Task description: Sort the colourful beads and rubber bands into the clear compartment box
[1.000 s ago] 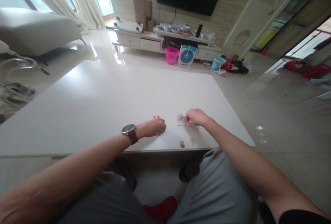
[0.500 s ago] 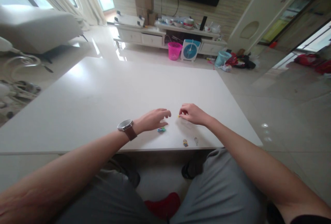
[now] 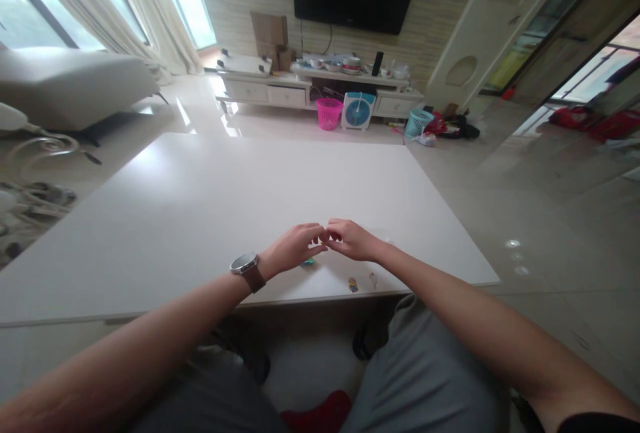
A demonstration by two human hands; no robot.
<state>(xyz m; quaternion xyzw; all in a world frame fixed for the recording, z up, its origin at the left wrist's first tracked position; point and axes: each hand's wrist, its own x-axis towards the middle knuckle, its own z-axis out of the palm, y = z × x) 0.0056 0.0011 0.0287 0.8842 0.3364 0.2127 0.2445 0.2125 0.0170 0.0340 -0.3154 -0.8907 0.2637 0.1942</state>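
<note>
My left hand and my right hand meet fingertip to fingertip just above the white table. Between them, mostly hidden by the fingers, shows a bit of a small yellow piece, which my right thumb and fingers pinch. My left fingers are closed at the same spot; what they grip is too small to make out. Under my left hand lies a small blue-green item, partly covered. Closer to the front edge are a flat yellow-and-blue cartoon figure and a small silvery piece.
Beyond the table stand a pink basket, a blue-and-white fan and a light-blue basket. A TV cabinet holds bowls and boxes. My knees are below the table's front edge.
My right hand has moved left with the small yellow piece, and the hands, apart before, now touch. My left fingers have closed. The camera view has tipped slightly upward.
</note>
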